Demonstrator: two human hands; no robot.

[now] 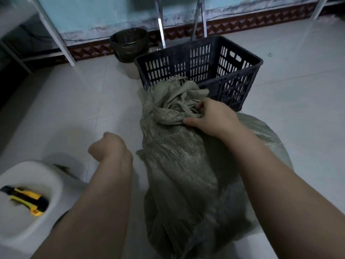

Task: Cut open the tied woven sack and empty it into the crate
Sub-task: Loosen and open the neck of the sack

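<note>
A grey-green woven sack (179, 165) stands on the tiled floor in front of me, its bunched, frayed neck (177, 98) leaning against a black slotted plastic crate (240, 79). My right hand (211, 116) grips the gathered neck of the sack, thumb pressed into the fabric. My left hand (110, 148) hangs to the left of the sack with its fingers curled under and nothing visible in it. A yellow and black utility knife (28, 200) lies on a white stool (28, 176) at the lower left.
A dark round bin (128, 43) stands by the wall behind the crate. White metal frame legs (56, 34) rise at the left, chrome legs (160, 25) behind the crate. A second pale sack (268, 135) bulges to the right of the one I hold.
</note>
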